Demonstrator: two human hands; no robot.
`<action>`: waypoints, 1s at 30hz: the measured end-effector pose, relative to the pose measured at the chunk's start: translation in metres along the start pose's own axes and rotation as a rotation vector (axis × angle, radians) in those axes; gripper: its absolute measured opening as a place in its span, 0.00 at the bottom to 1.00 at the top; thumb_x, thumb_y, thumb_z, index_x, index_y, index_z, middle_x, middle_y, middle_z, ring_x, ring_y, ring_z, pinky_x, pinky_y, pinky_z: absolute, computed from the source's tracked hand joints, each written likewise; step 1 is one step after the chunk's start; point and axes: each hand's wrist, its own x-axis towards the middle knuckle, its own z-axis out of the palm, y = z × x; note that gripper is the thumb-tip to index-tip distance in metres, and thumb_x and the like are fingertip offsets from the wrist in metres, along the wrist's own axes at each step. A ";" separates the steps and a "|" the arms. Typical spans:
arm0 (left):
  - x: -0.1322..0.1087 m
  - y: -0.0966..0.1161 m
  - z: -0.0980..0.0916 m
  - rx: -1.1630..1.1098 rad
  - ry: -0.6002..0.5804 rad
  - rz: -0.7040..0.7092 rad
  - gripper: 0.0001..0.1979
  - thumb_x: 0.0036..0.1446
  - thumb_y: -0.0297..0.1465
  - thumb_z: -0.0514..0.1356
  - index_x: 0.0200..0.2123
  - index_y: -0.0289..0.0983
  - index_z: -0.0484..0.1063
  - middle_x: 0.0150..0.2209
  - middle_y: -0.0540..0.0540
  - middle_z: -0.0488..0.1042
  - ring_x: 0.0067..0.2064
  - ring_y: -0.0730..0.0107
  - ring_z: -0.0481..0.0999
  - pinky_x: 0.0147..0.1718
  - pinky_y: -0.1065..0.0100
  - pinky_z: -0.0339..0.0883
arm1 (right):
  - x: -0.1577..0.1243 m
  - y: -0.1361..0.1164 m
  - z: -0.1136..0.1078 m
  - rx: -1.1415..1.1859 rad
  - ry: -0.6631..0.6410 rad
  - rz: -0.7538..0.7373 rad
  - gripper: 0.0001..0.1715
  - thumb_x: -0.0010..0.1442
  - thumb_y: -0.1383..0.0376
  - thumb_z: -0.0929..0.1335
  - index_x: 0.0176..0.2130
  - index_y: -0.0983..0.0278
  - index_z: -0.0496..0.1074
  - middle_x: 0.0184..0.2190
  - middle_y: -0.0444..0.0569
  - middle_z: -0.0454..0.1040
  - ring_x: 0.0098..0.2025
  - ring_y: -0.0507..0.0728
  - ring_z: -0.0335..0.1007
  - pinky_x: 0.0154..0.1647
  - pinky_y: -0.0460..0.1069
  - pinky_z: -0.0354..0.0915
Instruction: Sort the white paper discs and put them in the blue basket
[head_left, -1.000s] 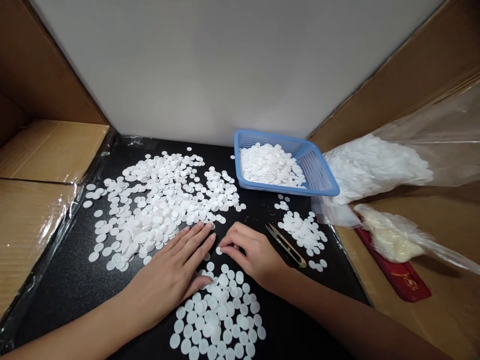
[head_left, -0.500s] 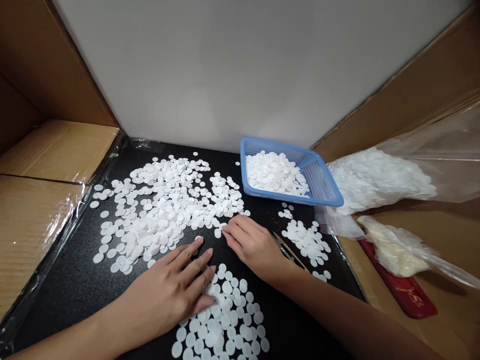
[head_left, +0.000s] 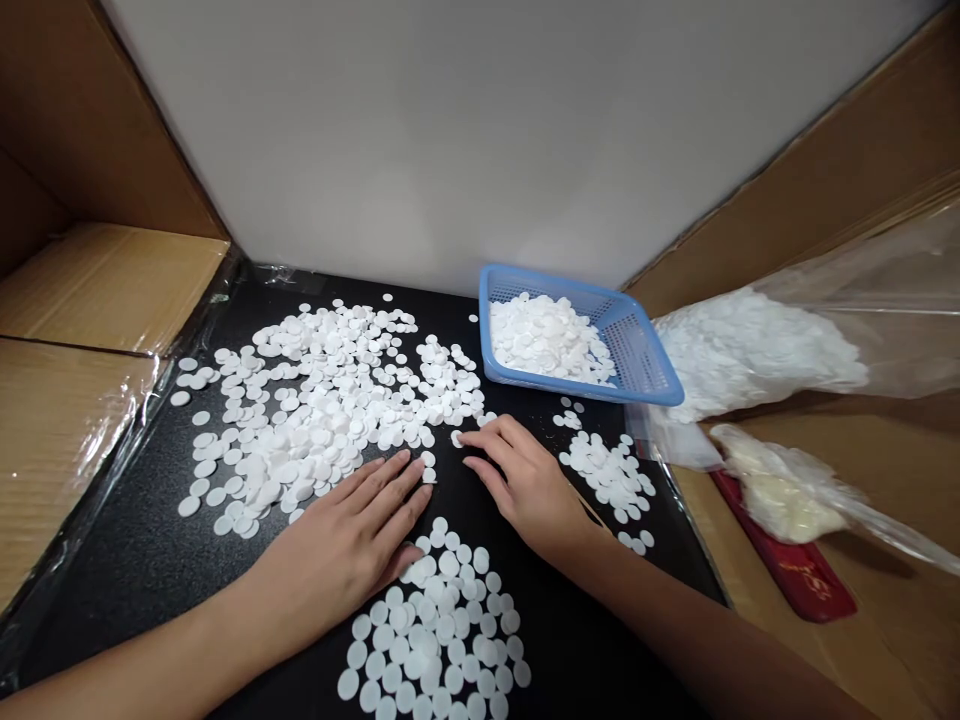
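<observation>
A big spread of small white discs (head_left: 322, 410) covers the left of a black mat (head_left: 127, 560). My left hand (head_left: 352, 540) lies flat on the mat, fingers stretched toward the near edge of that spread, thumb beside a smaller cluster of discs (head_left: 435, 630) in front of me. My right hand (head_left: 525, 480) rests palm down with fingers extended, its fingertips touching a disc at the right edge of the big spread. Neither hand holds anything.
A blue mesh basket (head_left: 645, 360) with discs stands at the back right. Another small disc group (head_left: 607, 470) lies right of my right hand. A clear bag of discs (head_left: 757, 350), a second bag (head_left: 780, 490) and a red item (head_left: 795, 570) sit on cardboard at right.
My right hand has reached forward from near the front cluster to the right edge of the big spread, now covering the small snips. My left hand shifted slightly, still flat.
</observation>
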 end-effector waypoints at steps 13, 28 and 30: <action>0.005 0.001 -0.014 -0.127 0.097 -0.035 0.11 0.69 0.29 0.54 0.47 0.32 0.75 0.53 0.38 0.77 0.59 0.54 0.74 0.54 0.55 0.75 | 0.014 0.008 0.004 -0.028 0.002 -0.027 0.05 0.67 0.68 0.67 0.43 0.63 0.73 0.37 0.51 0.72 0.41 0.59 0.72 0.44 0.54 0.72; 0.004 0.002 -0.007 -0.068 0.059 0.110 0.18 0.72 0.29 0.48 0.57 0.30 0.71 0.56 0.41 0.76 0.59 0.55 0.74 0.55 0.57 0.69 | -0.031 0.040 -0.063 -0.279 0.215 0.107 0.08 0.69 0.66 0.65 0.36 0.60 0.72 0.32 0.48 0.75 0.34 0.57 0.73 0.37 0.51 0.68; -0.002 0.004 -0.005 -0.041 0.063 0.132 0.19 0.72 0.29 0.47 0.57 0.29 0.71 0.58 0.41 0.75 0.59 0.55 0.74 0.56 0.57 0.69 | -0.048 0.053 -0.073 -0.362 0.189 0.090 0.11 0.69 0.63 0.64 0.35 0.61 0.73 0.31 0.48 0.75 0.35 0.58 0.73 0.37 0.52 0.68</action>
